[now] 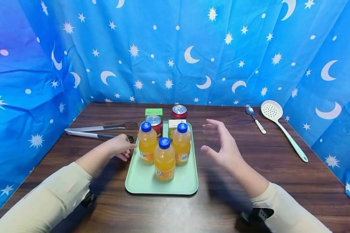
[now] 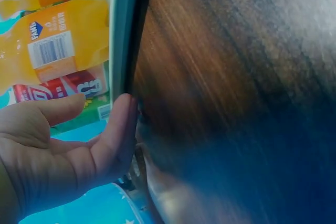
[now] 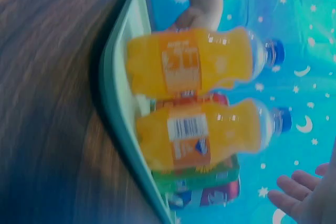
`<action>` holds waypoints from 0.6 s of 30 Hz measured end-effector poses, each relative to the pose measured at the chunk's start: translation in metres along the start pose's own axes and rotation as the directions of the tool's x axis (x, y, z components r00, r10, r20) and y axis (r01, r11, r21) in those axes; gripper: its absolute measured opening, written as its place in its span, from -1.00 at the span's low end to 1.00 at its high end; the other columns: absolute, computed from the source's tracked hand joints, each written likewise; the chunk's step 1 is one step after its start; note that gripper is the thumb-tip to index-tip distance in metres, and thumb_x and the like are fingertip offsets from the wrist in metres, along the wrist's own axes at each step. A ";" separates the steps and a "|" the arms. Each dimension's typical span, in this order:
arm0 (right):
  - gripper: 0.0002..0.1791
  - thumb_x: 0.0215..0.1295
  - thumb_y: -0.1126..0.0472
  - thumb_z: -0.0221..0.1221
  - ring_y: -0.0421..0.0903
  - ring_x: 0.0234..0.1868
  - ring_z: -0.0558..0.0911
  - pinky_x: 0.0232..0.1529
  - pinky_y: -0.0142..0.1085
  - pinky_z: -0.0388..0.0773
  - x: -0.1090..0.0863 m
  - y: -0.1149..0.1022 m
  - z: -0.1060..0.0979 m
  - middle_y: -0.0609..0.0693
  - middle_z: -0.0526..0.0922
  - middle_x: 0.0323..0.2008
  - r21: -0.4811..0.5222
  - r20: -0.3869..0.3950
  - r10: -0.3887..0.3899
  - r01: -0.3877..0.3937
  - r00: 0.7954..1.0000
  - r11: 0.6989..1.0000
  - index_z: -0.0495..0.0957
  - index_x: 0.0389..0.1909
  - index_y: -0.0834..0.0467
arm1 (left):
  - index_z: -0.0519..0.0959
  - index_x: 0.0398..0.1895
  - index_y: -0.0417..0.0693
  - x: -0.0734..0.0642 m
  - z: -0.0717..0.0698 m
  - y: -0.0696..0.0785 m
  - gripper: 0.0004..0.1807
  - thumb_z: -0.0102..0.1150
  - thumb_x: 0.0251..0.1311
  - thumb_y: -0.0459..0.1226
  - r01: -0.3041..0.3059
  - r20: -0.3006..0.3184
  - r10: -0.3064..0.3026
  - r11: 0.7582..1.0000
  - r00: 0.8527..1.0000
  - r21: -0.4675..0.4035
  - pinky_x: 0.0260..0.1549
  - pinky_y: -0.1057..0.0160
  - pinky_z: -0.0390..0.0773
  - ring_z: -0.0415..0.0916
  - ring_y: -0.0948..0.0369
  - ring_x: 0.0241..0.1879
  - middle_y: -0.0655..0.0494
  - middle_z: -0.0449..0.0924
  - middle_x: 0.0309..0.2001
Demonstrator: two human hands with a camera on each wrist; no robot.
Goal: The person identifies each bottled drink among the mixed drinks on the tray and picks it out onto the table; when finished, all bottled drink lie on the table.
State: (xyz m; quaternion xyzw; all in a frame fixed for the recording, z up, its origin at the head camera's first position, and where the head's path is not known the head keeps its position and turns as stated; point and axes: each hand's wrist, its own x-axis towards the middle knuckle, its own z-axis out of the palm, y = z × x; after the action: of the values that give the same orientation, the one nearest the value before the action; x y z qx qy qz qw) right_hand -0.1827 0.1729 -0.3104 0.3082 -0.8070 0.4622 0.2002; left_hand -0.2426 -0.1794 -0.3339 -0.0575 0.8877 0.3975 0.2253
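A pale green tray (image 1: pixel 143 184) carries three bottles of orange drink with blue caps: a front bottle (image 1: pixel 164 160), a left bottle (image 1: pixel 147 145) and a right bottle (image 1: pixel 181 145). Behind them stand a red can (image 1: pixel 154 121), a darker red can (image 1: pixel 179 111), a green box (image 1: pixel 153 112) and a small carton (image 1: pixel 172 125). My left hand (image 1: pixel 120 146) is at the tray's left edge; in the left wrist view its fingertips (image 2: pixel 123 108) reach the outer rim, the thumb apart from it. My right hand (image 1: pixel 226 147) hangs right of the tray, fingers spread, holding nothing.
Metal tongs (image 1: pixel 90 132) lie left of the tray, their heads behind my left hand. At the right back lie a spoon (image 1: pixel 255 119) and a slotted skimmer (image 1: pixel 283 124). A blue curtain (image 1: pixel 169 48) with stars and moons surrounds the dark wooden table (image 1: pixel 227 207).
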 end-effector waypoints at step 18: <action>-0.34 -0.07 0.36 0.40 -0.03 -0.01 0.55 -0.08 -0.14 0.59 -0.005 -0.022 0.029 0.06 0.57 -0.03 0.122 0.076 -0.044 0.035 0.996 0.992 0.36 0.11 0.24 | 0.34 -0.51 -0.26 0.009 0.010 0.000 -0.81 0.02 0.26 -0.43 -0.021 0.027 0.024 0.996 0.999 -0.082 -0.52 0.18 0.65 0.43 0.17 -0.60 0.01 0.35 -0.62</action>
State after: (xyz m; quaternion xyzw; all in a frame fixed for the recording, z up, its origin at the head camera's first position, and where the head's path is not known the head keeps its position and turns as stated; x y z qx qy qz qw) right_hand -0.1646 0.1405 -0.3140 0.3536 -0.7787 0.4933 0.1584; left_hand -0.2469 -0.1715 -0.3440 -0.0511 0.8679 0.4369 0.2309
